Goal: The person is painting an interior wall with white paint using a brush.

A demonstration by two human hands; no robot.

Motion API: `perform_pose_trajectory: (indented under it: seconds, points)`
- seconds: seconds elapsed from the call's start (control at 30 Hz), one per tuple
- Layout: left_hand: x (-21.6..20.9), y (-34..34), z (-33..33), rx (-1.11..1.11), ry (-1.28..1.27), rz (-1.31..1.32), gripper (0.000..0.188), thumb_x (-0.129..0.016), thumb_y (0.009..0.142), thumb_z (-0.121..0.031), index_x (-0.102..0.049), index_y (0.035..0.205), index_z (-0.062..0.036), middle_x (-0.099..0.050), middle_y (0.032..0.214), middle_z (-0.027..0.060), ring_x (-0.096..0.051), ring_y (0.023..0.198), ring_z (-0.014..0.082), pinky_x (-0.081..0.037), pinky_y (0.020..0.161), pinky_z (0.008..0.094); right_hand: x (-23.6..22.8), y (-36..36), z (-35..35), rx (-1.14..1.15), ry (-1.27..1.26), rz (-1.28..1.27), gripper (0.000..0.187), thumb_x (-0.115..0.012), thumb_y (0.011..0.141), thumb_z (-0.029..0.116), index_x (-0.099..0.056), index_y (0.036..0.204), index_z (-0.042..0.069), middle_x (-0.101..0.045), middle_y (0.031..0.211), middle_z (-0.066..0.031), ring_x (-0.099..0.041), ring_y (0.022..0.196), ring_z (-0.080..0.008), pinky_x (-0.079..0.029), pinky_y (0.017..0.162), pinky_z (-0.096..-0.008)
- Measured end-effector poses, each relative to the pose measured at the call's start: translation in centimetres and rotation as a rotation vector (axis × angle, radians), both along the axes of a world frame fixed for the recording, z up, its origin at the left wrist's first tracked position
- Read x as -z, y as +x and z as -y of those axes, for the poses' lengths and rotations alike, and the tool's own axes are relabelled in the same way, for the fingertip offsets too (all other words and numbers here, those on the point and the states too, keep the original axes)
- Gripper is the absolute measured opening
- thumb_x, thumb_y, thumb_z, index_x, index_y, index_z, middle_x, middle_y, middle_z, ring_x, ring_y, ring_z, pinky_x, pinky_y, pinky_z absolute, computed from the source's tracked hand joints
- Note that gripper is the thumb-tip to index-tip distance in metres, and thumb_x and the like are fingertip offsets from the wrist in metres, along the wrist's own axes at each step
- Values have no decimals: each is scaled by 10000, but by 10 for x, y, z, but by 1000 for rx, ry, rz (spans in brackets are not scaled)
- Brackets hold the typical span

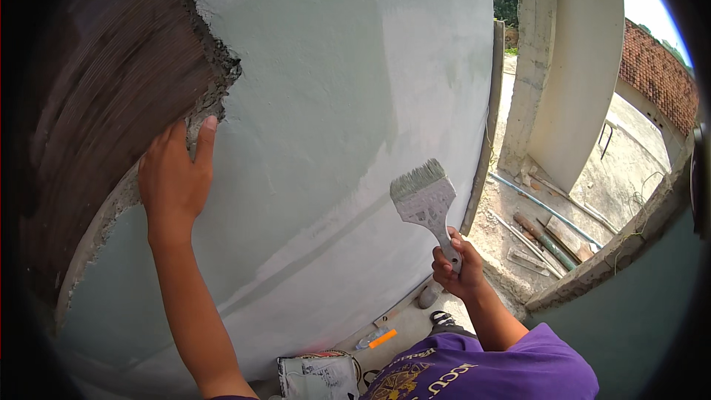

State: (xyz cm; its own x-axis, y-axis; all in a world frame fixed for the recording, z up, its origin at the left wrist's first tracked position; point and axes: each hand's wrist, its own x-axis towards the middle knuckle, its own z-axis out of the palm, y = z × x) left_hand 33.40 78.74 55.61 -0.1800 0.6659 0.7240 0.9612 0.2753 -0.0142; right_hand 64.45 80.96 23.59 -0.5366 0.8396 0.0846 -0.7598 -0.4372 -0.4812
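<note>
My right hand [461, 263] is wrapped round the handle of a wide paintbrush [427, 200], held bristles up in front of the wall. Grey-green paint coats the bristles, and the handle is splashed with grey. Before me the wall [311, 89] carries darker grey-green patches beside paler, whitish areas. My left hand [176, 174] rests with fingers stretched out on the rough broken edge [215, 67] of the wall, its thumb apart from the fingers. Nothing shows in that hand. Past this edge lies a dark brown, ridged surface [111, 81].
A paint-smeared white container [318, 376] stands low beside me. Close to it lie an orange object [383, 338] and a clear bottle [366, 341]. Through the opening on the right, pipes [548, 211] and boards lie on the ground by a concrete column [529, 67]. A low ledge [615, 252] borders the opening.
</note>
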Motion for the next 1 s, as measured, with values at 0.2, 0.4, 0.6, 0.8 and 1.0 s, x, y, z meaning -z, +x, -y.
perform_pose_trajectory:
  seconds: [0.2, 0.4, 0.6, 0.8, 1.0]
  points:
    - [5, -9, 9, -1, 15, -187, 607, -463, 944, -540, -585, 1176, 7, -589, 1234, 180, -526, 1178, 332, -345, 1031, 460, -24, -2, 10, 298, 217, 300, 326, -490, 953, 248, -450, 1253, 128, -468, 617, -32, -311, 412, -59, -260, 384, -214]
    - [8, -14, 13, 26, 58, -224, 598, -479, 937, -530, -575, 1197, -1, -589, 1246, 155, -517, 1196, 303, -344, 1031, 458, -38, -10, 22, 747, 509, 780, 379, -574, 914, 41, -519, 1286, 87, -431, 614, 50, -333, 550, -34, -280, 508, -207]
    - [3, -13, 16, 50, 40, -176, 600, -462, 953, -515, -556, 1235, 6, -586, 1252, 160, -519, 1187, 311, -346, 1028, 449, -40, 0, 29, 759, 664, 1041, 394, -595, 862, -2, -531, 1247, 55, -568, 697, 23, -391, 597, -20, -312, 541, -197]
    - [3, -13, 16, 52, 106, -141, 588, -483, 949, -503, -572, 1221, 10, -603, 1228, 152, -532, 1169, 307, -342, 1034, 452, -43, 8, -4, 693, 763, 1010, 409, -651, 812, 47, -576, 1213, 86, -589, 678, -23, -469, 582, -58, -400, 554, -229]
    - [7, -11, 11, 21, 125, -110, 572, -470, 964, -479, -574, 1230, 17, -596, 1245, 161, -529, 1177, 309, -333, 1047, 437, -38, -7, -33, 801, 842, 920, 408, -624, 829, -3, -556, 1229, 36, -617, 789, -27, -492, 661, -55, -395, 604, -209]
